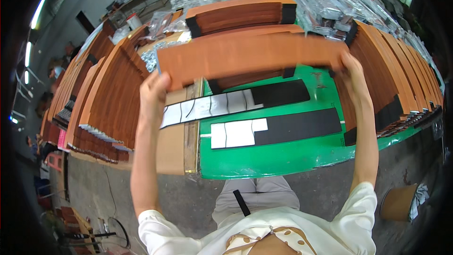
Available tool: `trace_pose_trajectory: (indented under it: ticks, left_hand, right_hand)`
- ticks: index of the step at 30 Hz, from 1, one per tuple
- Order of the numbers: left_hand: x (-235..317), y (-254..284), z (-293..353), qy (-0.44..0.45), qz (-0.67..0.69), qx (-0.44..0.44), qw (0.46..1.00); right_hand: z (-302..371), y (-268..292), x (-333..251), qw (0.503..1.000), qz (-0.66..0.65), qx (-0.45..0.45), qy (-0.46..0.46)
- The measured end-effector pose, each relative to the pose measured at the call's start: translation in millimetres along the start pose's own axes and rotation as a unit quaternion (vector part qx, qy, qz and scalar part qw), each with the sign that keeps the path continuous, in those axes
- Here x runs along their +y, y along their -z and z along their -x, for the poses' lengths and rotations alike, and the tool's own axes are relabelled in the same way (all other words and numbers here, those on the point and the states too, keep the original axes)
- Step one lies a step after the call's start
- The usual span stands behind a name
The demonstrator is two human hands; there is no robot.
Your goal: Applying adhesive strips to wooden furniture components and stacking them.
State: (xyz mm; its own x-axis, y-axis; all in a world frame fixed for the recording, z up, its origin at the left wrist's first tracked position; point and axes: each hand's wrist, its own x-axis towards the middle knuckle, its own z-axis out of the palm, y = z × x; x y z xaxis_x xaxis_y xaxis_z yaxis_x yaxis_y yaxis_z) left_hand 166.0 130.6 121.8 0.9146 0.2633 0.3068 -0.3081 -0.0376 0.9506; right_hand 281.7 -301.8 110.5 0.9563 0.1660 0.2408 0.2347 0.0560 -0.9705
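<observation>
A long orange-brown wooden board (250,54), smeared a little by motion, is held level above the table between my two hands. My left hand (155,89) is closed on its left end, and my right hand (348,63) grips the right end. Below it, two black strips lie on the green surface. The farther black strip (283,93) has a row of white labels (207,106) along its left part and overlaps the cardboard. On the nearer black strip (302,126) there are white labels (232,134) at the left end.
Stacks of wooden boards stand at left (111,99), at right (382,66) and behind (240,16). The table has a green cover (273,163) beside brown cardboard (172,153). Plastic-wrapped bundles (325,7) lie at the back right. A round bin (398,203) stands on the floor.
</observation>
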Motion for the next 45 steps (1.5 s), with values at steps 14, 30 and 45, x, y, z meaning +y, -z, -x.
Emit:
trace_pose_trajectory:
  ticks: [14, 30, 45]
  left_hand:
    - [-43, -11, -143, 0.199, -0.039, 0.094, 0.975]
    - [-52, -7, -160, 0.214, -0.181, 0.075, 0.957]
    - [-44, -1, -165, 0.176, -0.348, 0.015, 0.921]
  right_hand:
    - [-178, -24, 31, 0.982, 0.128, 0.058, -0.129]
    - [-209, -33, 52, 0.942, 0.298, 0.109, -0.113]
    - [-212, -32, 38, 0.909, 0.381, 0.093, -0.14]
